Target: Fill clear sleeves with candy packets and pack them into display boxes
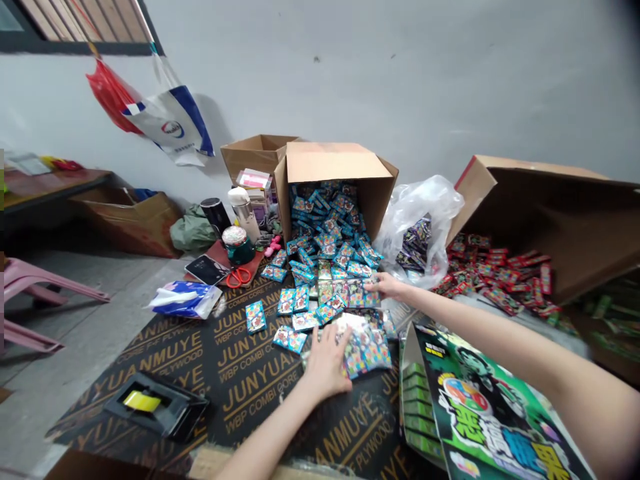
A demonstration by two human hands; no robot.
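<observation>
Closest to cam is a green printed display carton [493, 407], bottom right, w/ the right arm [500, 340] passing just above it. Main thing = a loose pile of blue foil packets [363, 350] on a black JUNYUANMUYE plywood sheet [250, 400]. Left hand [325, 363] sits at the pile's near edge, fingers [340, 340] slightly spread and pressed down on the packets, no pinch. Right hand [387, 287] is at the pile's far edge, its fingers [374, 283] flat and close together, tips touching the packets, also no pinch AFAICT. IMO flat hands from both sides beat grabbing here, keeps the foil from sliding apart. Go easy tho, that stuff looks slippery. Behind the pile: tipped cardboard box [340, 163] full of similar packets. Right of the pile: clear plastic bag [417, 227] and red packets [493, 273]. Left of the pile: red scissors [239, 277], tissue pack [185, 300], tape dispenser [155, 403].
</observation>
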